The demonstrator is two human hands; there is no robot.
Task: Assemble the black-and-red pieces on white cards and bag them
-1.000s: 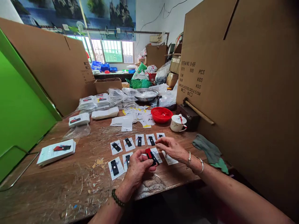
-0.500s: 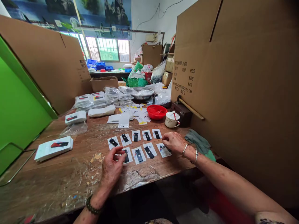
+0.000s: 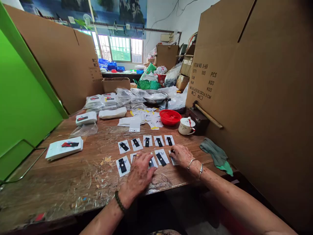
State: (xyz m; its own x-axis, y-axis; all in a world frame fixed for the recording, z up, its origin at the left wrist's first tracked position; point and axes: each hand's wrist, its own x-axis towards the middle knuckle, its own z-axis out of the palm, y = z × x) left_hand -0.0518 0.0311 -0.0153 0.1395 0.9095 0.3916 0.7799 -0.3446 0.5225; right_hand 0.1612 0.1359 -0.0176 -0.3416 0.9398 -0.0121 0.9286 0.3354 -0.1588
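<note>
Two rows of small white cards, each with a black strip on it, lie on the wooden table (image 3: 73,182). The back row (image 3: 147,141) is uncovered. My left hand (image 3: 140,173) lies knuckles up with fingers stretched over the middle cards of the front row; whatever is under it is hidden. A front-row card (image 3: 122,165) lies just left of it and another (image 3: 161,158) just right. My right hand (image 3: 181,156) has its fingertips pinched on the rightmost front card (image 3: 173,160), and bangles circle its wrist.
A red bowl (image 3: 169,117) and a lidded white cup (image 3: 186,126) stand behind the cards. A grey-green cloth (image 3: 215,155) lies at right. Card stacks (image 3: 65,147) and plastic bags (image 3: 84,130) sit left. Cardboard walls (image 3: 256,81) and a green panel (image 3: 22,107) flank the table.
My left hand let go of the red and black piece it held, swung left, then came back over the middle front cards. My right hand settled lower, onto the rightmost front card.
</note>
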